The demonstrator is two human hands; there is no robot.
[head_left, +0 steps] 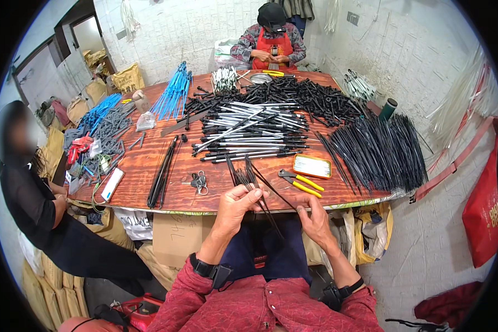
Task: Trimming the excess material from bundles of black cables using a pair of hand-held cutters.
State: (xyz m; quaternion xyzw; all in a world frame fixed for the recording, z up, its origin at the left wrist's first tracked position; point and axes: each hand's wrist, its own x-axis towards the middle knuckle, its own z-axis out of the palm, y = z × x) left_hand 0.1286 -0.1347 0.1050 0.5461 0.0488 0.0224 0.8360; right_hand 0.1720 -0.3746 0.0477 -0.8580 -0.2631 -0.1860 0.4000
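My left hand (239,205) is closed around a small bundle of thin black strips (244,176), which fan out above and below the fingers over the table's front edge. Between the thumb and fingers of my right hand (315,217) is the end of one black strip (276,191), which slants up and left across the bundle. End-cutting pliers (303,183) with yellow handles lie just beyond my right hand. Behind them sits a yellow-rimmed box (313,166) of small pale pieces. Silver rods with black ends (249,133) are piled ahead of my hands.
A wide heap of black strips (379,149) covers the table's right, beside a dark green cylinder (389,109). Black fittings (282,91), blue strips (173,94) and grey parts (102,130) lie farther off. Keys (198,182) rest at left. One person stands left; another sits opposite.
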